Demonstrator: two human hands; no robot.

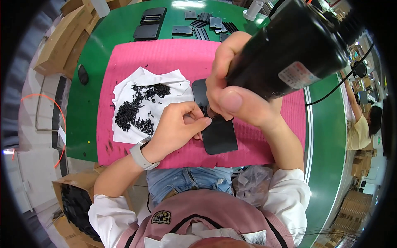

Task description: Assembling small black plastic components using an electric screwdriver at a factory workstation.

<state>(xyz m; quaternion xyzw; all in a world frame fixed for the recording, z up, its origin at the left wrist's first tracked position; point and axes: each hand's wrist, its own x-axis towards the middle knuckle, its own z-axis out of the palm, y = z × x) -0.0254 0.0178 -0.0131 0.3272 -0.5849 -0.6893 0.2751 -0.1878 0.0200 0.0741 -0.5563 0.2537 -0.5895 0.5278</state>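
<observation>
Right hand [231,99] grips a black power screwdriver [289,49]; left hand [182,124] pinches a black plate [219,134] beside screws [138,107] on white cloth [124,89].

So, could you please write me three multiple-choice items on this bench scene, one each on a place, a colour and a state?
1. Where is the pile of small black screws?
A. on a white cloth
B. in a cardboard box
C. on the bare green table

2. What colour is the mat under the work?
A. blue
B. pink
C. yellow

3. What is the right hand doing?
A. resting flat
B. gripping a black power screwdriver
C. holding a cup

Answers: 1 A, the screws lie on the white cloth. 2 B, the mat is pink. 3 B, its fingers wrap the black power screwdriver above the black plate, where the left hand pinches.
</observation>
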